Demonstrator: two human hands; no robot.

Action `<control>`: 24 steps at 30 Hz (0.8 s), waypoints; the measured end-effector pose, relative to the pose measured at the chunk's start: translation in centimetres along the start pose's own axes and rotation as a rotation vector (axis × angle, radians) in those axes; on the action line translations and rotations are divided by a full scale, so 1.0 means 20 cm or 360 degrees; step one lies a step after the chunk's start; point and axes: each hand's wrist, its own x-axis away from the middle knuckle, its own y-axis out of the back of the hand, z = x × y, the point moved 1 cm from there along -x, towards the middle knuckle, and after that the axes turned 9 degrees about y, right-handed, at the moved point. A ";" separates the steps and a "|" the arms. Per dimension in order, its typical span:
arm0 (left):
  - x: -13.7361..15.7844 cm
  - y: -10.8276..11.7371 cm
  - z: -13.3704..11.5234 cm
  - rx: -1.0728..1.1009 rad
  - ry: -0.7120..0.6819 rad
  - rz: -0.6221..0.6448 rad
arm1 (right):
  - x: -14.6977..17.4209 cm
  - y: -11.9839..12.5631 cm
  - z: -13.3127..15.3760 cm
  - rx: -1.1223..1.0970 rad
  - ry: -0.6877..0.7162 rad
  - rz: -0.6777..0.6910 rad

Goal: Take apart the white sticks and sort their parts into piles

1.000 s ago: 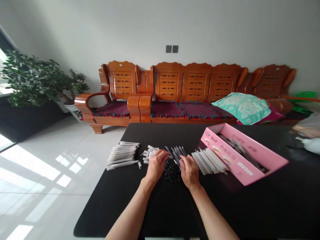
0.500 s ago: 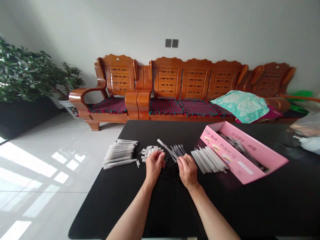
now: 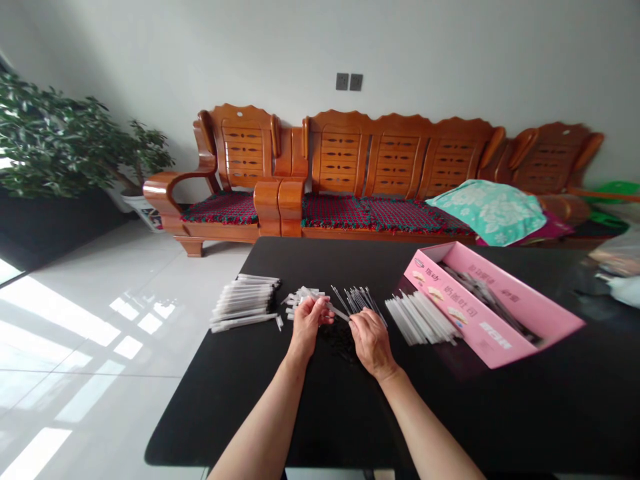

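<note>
A slim whitish pen [image 3: 339, 312] spans the space between my two hands. My right hand [image 3: 371, 341] pinches its near end, while my left hand [image 3: 309, 323] is closed at its other end. Whether the left fingers also hold a small cap is hidden. Just behind my left hand lies a pile of short white pen caps [image 3: 299, 295]. Thin dark refills [image 3: 359, 298] fan out beyond my right hand. Small black pieces [image 3: 341, 341] are heaped between and below my hands. Translucent white pen barrels [image 3: 423, 320] lie in a row to the right.
Pens with black ends [image 3: 245, 300] are stacked at the left of the black table [image 3: 230, 400]. A pink box [image 3: 450, 308] holding dark, slender items stands at the right. Behind the table is a wooden sofa [image 3: 395, 157] with a turquoise pillow [image 3: 490, 210].
My left hand has come onto the far end of the pen, which now lies lower between both hands. The view has shifted slightly.
</note>
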 end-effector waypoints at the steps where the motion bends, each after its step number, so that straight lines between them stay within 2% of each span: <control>1: 0.00 0.00 0.00 -0.0009 -0.0002 -0.0003 | 0.00 0.00 0.00 0.0000 0.0004 0.0004; 9: 0.00 0.01 0.01 -0.0058 -0.0038 -0.0077 | 0.01 -0.03 0.00 -0.0027 0.0031 -0.0076; 15: 0.00 0.01 0.01 -0.0063 -0.0045 -0.0084 | -0.01 -0.01 0.00 -0.0037 0.0035 -0.0028; 21: 0.00 0.01 0.00 -0.0051 -0.0058 -0.0093 | 0.01 -0.02 -0.01 -0.0057 -0.0010 -0.0146; 24: 0.00 0.01 0.00 -0.0053 -0.0074 -0.0093 | 0.01 -0.02 -0.01 -0.0054 0.0009 -0.0097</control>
